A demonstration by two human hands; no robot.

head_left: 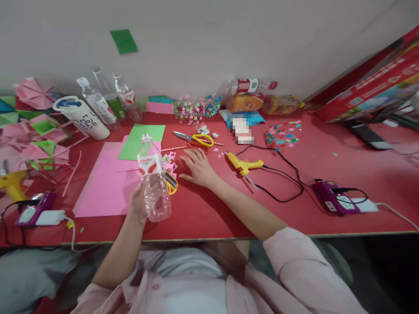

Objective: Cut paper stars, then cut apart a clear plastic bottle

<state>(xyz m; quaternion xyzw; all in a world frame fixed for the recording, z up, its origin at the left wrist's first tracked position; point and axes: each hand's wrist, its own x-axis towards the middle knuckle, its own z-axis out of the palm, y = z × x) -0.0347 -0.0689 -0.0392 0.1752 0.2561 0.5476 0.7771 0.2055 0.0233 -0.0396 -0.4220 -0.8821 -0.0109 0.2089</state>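
Pink shirt (pixel 304 261) sleeves are sitting closest to the camera, rolled above both forearms, with a white undershirt (pixel 193 301) showing between them. Beyond the edge of the red table (pixel 203 222), the left hand (pixel 139 203) is gripping a labelled clear plastic bottle (pixel 153 187) around its lower side, and the bottle is tilting slightly, its neck pointing toward the wall. The right hand (pixel 198 169) is reaching over the table well apart from the left, fingers spread and holding nothing; whether the fingertips are pressing on the surface, I cannot tell.

Just past those fingers, yellow-handled scissors (pixel 203 140) are lying with their blades pointing left, near a striped straw (pixel 173 148). Pink paper cutouts (pixel 169 165) are scattering beside the bottle, where a yellow-and-black tool (pixel 171 183) is partly hiding behind it. On the left, a green paper sheet (pixel 144 140) is overlapping pink paper sheets (pixel 104 187).

To the right of the right hand, a yellow glue gun (pixel 244 164) is resting on its side, its black cord (pixel 299 174) looping toward a purple power socket (pixel 334 203). Farther back, a star-covered plastic piece (pixel 283 136) is lying near the glue gun, and a white cup (pixel 81 117) is leaning left beside other bottles (pixel 126 98).
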